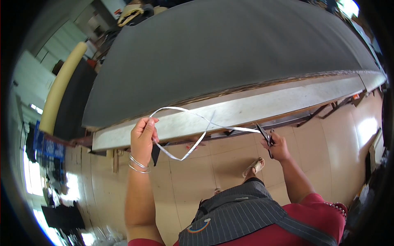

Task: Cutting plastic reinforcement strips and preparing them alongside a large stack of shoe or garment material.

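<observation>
My left hand (143, 135), a bangle-ringed wrist below it, is closed with thumb and fingers pinching a narrow white tape (175, 108). From there the tape loops out and crosses itself over the table's near edge. Its other stretch runs right to a pair of dark scissors (267, 138) in my closed right hand (280, 147). The tape meets the scissors at the blades; whether it lies between them or is pinched by my fingers I cannot tell. Both hands are in the air in front of the table.
Wide layers of dark grey fabric (230, 45) cover the table, leaving a white strip of tabletop (262, 102) along the near edge. A yellowish roll (61, 88) leans at the left beside a dark one (76, 102). Beneath me is a tiled floor (197, 180).
</observation>
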{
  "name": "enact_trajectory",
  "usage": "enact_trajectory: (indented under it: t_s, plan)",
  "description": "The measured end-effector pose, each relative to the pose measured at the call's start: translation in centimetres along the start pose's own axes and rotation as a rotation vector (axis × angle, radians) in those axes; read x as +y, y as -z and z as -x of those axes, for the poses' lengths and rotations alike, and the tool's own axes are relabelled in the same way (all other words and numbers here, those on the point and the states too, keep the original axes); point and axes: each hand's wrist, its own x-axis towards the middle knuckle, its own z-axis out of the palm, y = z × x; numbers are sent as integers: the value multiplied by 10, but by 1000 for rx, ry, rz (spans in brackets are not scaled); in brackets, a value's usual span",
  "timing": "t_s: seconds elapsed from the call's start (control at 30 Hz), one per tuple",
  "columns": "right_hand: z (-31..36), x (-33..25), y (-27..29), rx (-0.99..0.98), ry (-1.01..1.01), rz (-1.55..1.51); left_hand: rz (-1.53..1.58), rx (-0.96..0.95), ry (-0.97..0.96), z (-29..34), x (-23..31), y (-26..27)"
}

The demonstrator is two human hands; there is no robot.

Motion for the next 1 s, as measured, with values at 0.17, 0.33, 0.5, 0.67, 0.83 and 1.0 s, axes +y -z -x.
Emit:
enact_trajectory:
  t_s: [0.17, 0.33, 0.5, 0.67, 0.83, 1.0]
  plan:
    - [-19, -139, -97, -241, 347, -548, -169, 113, -35, 86, 25, 85]
    - [2, -309, -171, -675, 412, -636, -256, 25, -8, 146, 35, 135]
    - [17, -395, -241, -960, 471, -744, -184, 186, -114, 163, 19, 177]
    - [-8, -436, -283, -989, 424, -942, 313, 236, -27, 177, -4, 228]
    - [-43, -454, -329, -995, 367, -958, 621, 416, -127, 173, -19, 272]
    - [-58, -456, -407, -1213, 388, -675, 894, 508, -327, 117, -1, 319]
